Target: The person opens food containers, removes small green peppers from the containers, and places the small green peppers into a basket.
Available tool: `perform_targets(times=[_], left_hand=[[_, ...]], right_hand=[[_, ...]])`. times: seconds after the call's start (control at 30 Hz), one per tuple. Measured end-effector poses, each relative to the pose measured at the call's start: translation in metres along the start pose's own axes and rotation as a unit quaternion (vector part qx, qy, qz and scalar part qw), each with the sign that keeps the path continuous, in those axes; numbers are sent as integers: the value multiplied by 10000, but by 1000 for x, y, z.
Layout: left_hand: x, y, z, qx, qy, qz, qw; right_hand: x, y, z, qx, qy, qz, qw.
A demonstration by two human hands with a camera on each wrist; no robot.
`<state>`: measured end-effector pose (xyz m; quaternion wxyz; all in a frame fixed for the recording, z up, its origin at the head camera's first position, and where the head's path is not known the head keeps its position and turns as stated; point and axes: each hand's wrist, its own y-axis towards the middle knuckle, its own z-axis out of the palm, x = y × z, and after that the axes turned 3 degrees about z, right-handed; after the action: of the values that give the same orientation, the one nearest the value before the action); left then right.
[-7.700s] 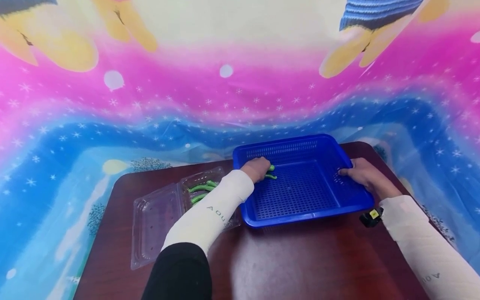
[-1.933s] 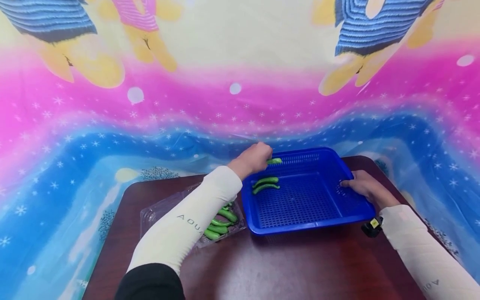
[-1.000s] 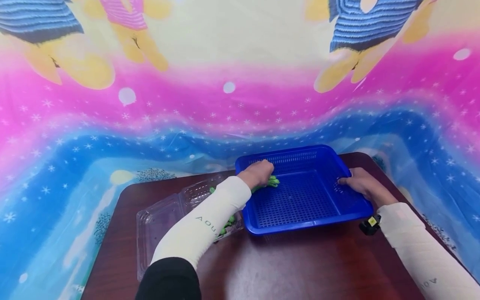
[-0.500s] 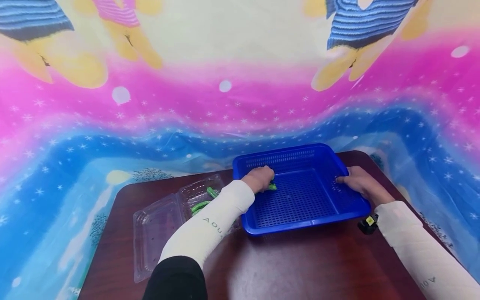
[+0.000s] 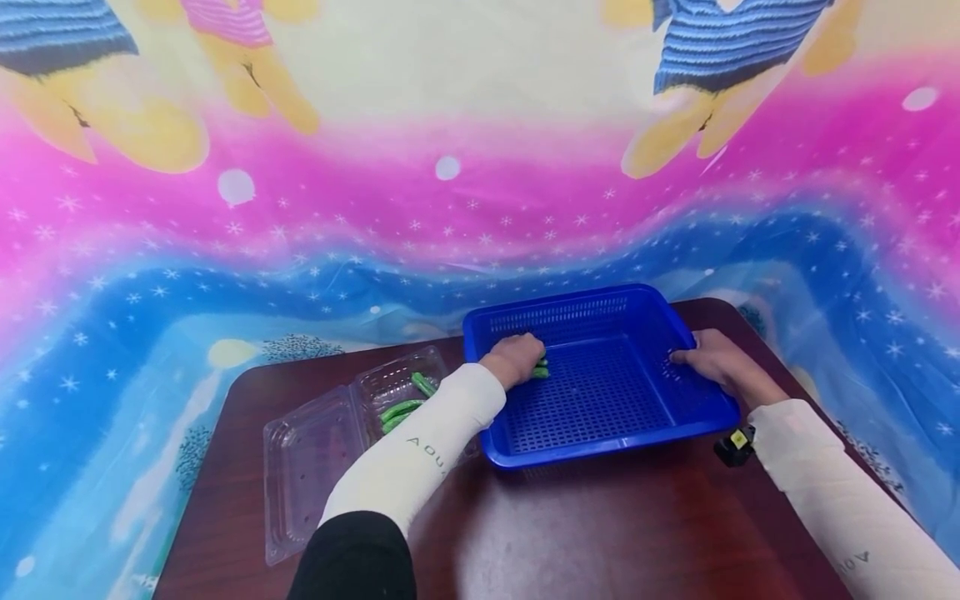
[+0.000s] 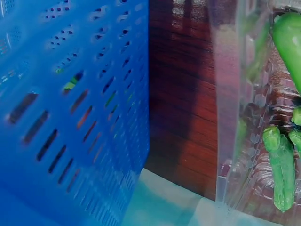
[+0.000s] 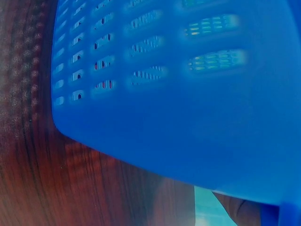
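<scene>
My left hand [image 5: 513, 360] reaches inside the left end of a blue plastic basket [image 5: 592, 450], fingers curled down at several green peppers [image 5: 542, 373] whose ends show past the knuckles; its fingertips are hidden. My right hand [image 5: 720, 360] grips the basket's right end, thumb inside the wall and fingers outside. Left of the basket lies an opened clear plastic box [image 5: 367, 379] with more green peppers [image 5: 401, 410] in it, partly covered by my left sleeve. In the left wrist view, a pepper [image 6: 283, 176] with its stem cap lies in the box, next to the slotted basket wall [image 6: 61, 117].
The box's hinged lid [image 5: 311, 475] lies flat on the left of the dark red-brown wooden table [image 5: 570, 533]. A printed cloth [image 5: 480, 192] hangs close behind the table. A small black device [image 5: 733, 447] sits at my right wrist.
Between two and one seconds ago, my left hand lowered a pepper from above the rim to the peppers inside the basket. Since then it has barely moved. My right hand keeps its grip.
</scene>
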<state>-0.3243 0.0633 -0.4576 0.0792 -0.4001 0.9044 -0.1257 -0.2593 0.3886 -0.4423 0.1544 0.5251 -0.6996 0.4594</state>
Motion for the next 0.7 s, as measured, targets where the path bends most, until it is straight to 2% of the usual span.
perform_targets(times=[0.2, 0.37, 0.5, 0.7], left_hand=[[2, -1, -1, -128, -9, -3, 9999], [11, -7, -11, -94, 3, 87, 9999], [25, -17, -28, -184, -106, 417, 9989], [49, -46, -56, -523, -104, 678, 9963]], right_hand=[[-1, 1, 0, 5, 24, -3, 10000], [1, 2, 0, 5, 4, 37, 10000], [1, 1, 1, 15, 19, 72, 10000], [0, -1, -1, 146, 197, 155, 9996]])
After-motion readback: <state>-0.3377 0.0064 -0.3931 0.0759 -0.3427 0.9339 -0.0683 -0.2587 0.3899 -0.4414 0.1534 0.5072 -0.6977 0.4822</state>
